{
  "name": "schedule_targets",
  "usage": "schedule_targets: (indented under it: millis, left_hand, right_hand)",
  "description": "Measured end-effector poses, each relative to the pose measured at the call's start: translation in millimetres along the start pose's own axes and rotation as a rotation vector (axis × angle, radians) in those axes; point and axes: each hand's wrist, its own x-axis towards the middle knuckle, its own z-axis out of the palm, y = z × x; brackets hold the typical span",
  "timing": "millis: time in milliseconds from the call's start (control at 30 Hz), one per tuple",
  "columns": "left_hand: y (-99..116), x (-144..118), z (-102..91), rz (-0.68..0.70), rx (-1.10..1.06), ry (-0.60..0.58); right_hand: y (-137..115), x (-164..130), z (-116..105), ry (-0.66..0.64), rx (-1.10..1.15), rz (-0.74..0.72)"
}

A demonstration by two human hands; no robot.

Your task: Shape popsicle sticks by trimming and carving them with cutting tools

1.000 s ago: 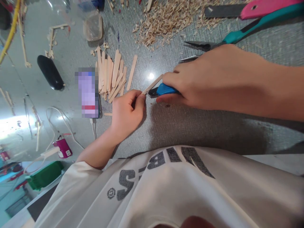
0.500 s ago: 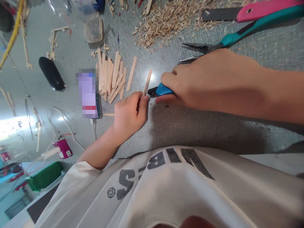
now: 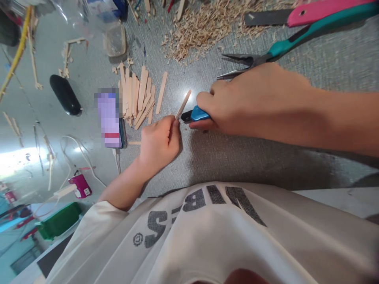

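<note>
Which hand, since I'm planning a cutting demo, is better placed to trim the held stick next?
Probably the right hand: it grips a blue-and-black tool whose tip points toward the nearby stick. The left hand pinches the stick's near end, so it seems better suited to steadying.

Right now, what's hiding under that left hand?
One end of a thin wooden piece shows on the gray table beside the left hand. The hand covers the rest, so anything else under it can't be seen.
</note>
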Motion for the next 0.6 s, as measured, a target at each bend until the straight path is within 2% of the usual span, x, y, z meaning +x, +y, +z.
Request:
schedule_targets:
  millis: [300, 600]
  left_hand:
    - [6.2, -0.7, -0.6, -0.06, -0.05, -0.005]
    - [9.1, -4.1, -0.9, -0.094, -0.059, 0.002]
  right_hand:
    - [-3.9, -0.1, 8.2, 0.085, 0.004, 0.027]
    - [-7.0, 1.8, 10.7, 0.053, 0.076, 0.049]
